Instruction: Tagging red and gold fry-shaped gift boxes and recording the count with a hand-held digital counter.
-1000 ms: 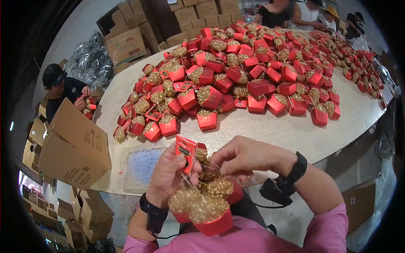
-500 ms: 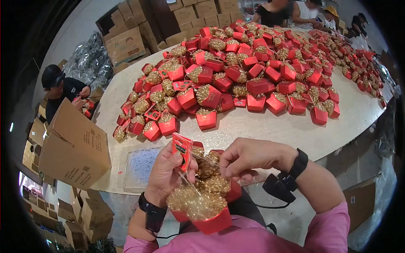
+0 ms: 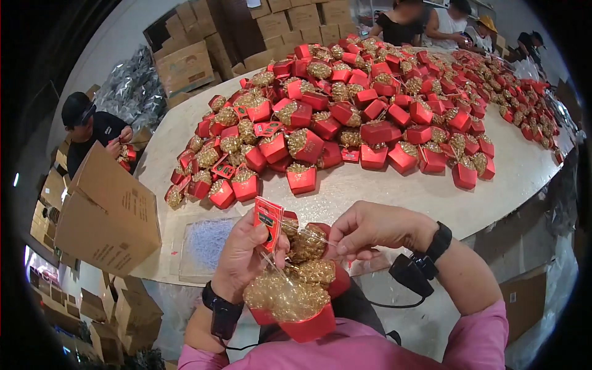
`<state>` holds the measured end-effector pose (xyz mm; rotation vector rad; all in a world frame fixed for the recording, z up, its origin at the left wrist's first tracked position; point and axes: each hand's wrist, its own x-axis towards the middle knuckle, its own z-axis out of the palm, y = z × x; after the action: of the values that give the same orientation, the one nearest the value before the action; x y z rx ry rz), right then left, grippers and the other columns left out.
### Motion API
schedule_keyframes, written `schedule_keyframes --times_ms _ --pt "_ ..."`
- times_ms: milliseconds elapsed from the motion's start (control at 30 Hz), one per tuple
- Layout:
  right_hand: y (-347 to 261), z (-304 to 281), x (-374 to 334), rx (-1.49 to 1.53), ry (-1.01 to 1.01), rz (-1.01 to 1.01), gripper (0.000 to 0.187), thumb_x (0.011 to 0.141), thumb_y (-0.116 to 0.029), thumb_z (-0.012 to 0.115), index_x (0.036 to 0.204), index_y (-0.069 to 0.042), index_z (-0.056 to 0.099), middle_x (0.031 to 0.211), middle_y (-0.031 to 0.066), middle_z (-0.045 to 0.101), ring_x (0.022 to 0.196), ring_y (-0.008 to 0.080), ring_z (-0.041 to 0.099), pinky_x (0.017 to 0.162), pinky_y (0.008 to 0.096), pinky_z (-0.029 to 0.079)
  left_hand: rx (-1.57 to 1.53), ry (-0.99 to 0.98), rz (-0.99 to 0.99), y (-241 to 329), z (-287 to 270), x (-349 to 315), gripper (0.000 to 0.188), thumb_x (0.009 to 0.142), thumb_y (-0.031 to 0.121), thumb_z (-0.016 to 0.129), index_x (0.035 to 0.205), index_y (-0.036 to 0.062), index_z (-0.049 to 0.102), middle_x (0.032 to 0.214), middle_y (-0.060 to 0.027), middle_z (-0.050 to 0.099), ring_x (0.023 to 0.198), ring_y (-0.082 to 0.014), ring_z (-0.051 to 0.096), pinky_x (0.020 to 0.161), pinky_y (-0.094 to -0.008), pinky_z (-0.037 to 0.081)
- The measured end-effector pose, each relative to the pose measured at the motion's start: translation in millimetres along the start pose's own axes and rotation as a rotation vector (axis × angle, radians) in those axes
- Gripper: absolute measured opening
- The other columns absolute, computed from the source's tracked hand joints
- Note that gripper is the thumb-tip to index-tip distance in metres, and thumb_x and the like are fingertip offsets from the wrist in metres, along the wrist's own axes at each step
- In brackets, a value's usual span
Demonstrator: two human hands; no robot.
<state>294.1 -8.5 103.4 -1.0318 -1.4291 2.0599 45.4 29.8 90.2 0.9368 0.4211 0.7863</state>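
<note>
My left hand (image 3: 242, 254) is closed on a small stack of red cardboard tags (image 3: 269, 216), thumb on their face. Thin clear strings run by the tags. My right hand (image 3: 377, 229) pinches a fine clear string (image 3: 325, 242) that stretches across from the tags. Beneath both hands, close to my body, hangs a bunch of ornaments (image 3: 307, 325): red boxes filled with gold glittery balls. What bears their weight is hidden.
A large heap of similar red-and-gold ornaments (image 3: 302, 180) covers the pale table (image 3: 370, 191). A shallow tray of whitish strands (image 3: 213, 243) lies left of my hands, beside an open carton (image 3: 111, 213). A co-worker (image 3: 92, 129) sits at far left; others are behind the table.
My right hand has shifted slightly to the right with the string in its pinch. My left hand holds the tags nearly where they were.
</note>
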Motion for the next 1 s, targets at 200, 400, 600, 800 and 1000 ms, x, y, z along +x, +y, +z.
schedule_keyframes --times_ms 200,400,600,800,1000 --pt "4.4 2.2 2.5 0.014 -0.034 0.013 0.014 0.077 -0.007 0.06 0.087 0.003 0.061 0.064 0.0035 0.059 0.045 0.0031 0.049 0.041 0.0156 0.037 0.029 -0.002 0.03 -1.4 1.1 1.5 0.035 0.08 0.018 0.059 0.108 0.0048 0.043 0.076 -0.017 0.061 0.054 -0.0245 0.06 0.047 -0.029 0.05" --pt "1.8 2.6 1.2 -0.005 -0.019 0.037 0.014 0.077 -0.006 0.059 0.088 0.004 0.061 0.064 0.0035 0.059 0.045 0.0028 0.049 0.041 0.0156 0.037 0.093 0.048 0.006 0.8 7.0 -0.6 0.035 0.079 0.021 0.061 0.105 0.0076 0.041 0.071 -0.0113 0.06 0.045 -0.0202 0.055 0.058 -0.0288 0.05" --pt "5.6 0.4 0.8 0.037 -0.036 0.017 0.013 0.078 -0.006 0.059 0.086 0.004 0.061 0.062 0.0025 0.057 0.044 0.0038 0.048 0.038 0.0168 0.035 0.09 0.043 -0.019 2.1 5.0 -1.6 0.036 0.079 0.021 0.06 0.107 0.0084 0.041 0.071 -0.0116 0.06 0.045 -0.021 0.055 0.064 -0.0318 0.05" --pt "6.2 -3.5 0.6 -0.077 0.085 -0.073 0.012 0.076 -0.013 0.062 0.076 -0.001 0.06 0.059 0.001 0.055 0.044 0.0049 0.047 0.039 0.0185 0.034 0.03 0.002 0.037 0.8 -0.2 -0.1 0.035 0.08 0.018 0.06 0.108 0.0041 0.044 0.077 -0.016 0.061 0.054 -0.0235 0.06 0.049 -0.0279 0.05" --pt "2.8 -7.7 -7.9 -0.092 0.112 -0.097 0.012 0.075 -0.014 0.062 0.076 -0.002 0.062 0.066 0.0012 0.059 0.057 0.0065 0.052 0.048 0.0203 0.039 0.029 0.007 0.001 0.7 -1.1 3.9 0.036 0.08 0.018 0.06 0.109 0.0035 0.046 0.077 -0.0151 0.061 0.054 -0.0232 0.06 0.05 -0.0292 0.05"
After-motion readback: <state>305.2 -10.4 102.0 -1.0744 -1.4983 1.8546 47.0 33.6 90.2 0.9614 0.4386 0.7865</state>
